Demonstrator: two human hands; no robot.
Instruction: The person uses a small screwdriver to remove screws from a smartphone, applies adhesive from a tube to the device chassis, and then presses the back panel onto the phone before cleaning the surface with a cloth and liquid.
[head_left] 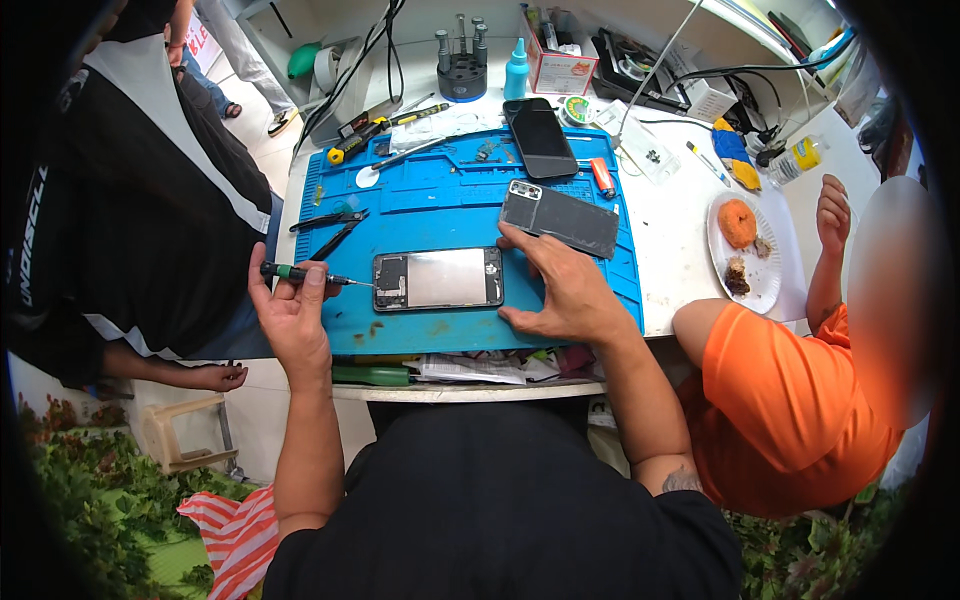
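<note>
An opened smartphone (pixel 445 278) lies flat on the blue repair mat (pixel 430 332), its inner metal plate and circuit parts exposed. My left hand (pixel 297 318) grips a green and black screwdriver (pixel 296 273), whose thin tip reaches the phone's left edge. Beside the phone's right end is my right hand (pixel 570 290), thumb and fingers spread apart around that end; whether they touch it I cannot tell. Just behind this hand, a dark phone back with cameras (pixel 562 217) rests at a slant. Farther back lies a black phone (pixel 541 138), screen up. Black cutting pliers (pixel 335 228) are on the mat's left.
A screwdriver stand (pixel 461 76), blue bottle (pixel 516 72) and parts box (pixel 560 60) stand at the back. A plate (pixel 765 282) with a doughnut is at right. One person in black (pixel 150 200) stands left; another in orange (pixel 790 390) sits close at right.
</note>
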